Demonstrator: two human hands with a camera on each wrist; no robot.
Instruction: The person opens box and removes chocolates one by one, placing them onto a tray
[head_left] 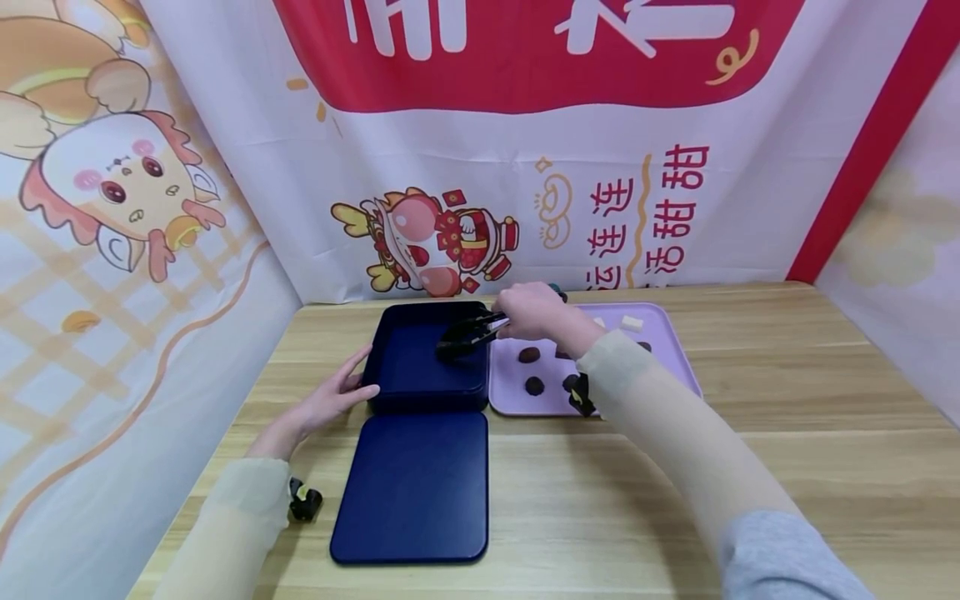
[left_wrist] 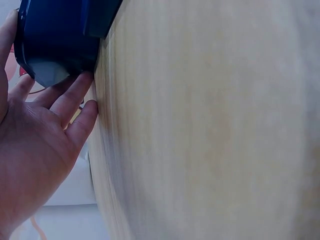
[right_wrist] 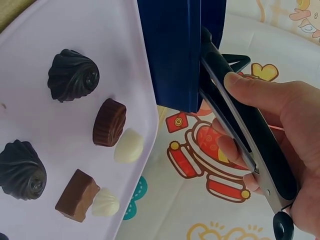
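My right hand (head_left: 536, 312) grips a pair of black-handled metal tongs (right_wrist: 260, 155), thumb on the upper arm. The tongs' black heads reach down inside a navy rectangular box (head_left: 427, 405); I cannot tell whether a piece sits between them. At the box's left side is my left hand (head_left: 330, 404), fingers extended along the wall and thumb at the front corner. Right of the box lies a lilac tray (head_left: 512, 400) with spaced-out chocolates: dark swirled ones (right_wrist: 74, 76), a fluted brown cup (right_wrist: 109, 122), a brown block (right_wrist: 77, 195) and white pieces (right_wrist: 129, 146).
A navy lid (head_left: 412, 492) lies flat on the wooden table (head_left: 585, 508), just in front of the box. Behind the box and tray hangs a printed cloth backdrop (head_left: 300, 208), close to the table's back edge. My right forearm crosses over part of the tray.
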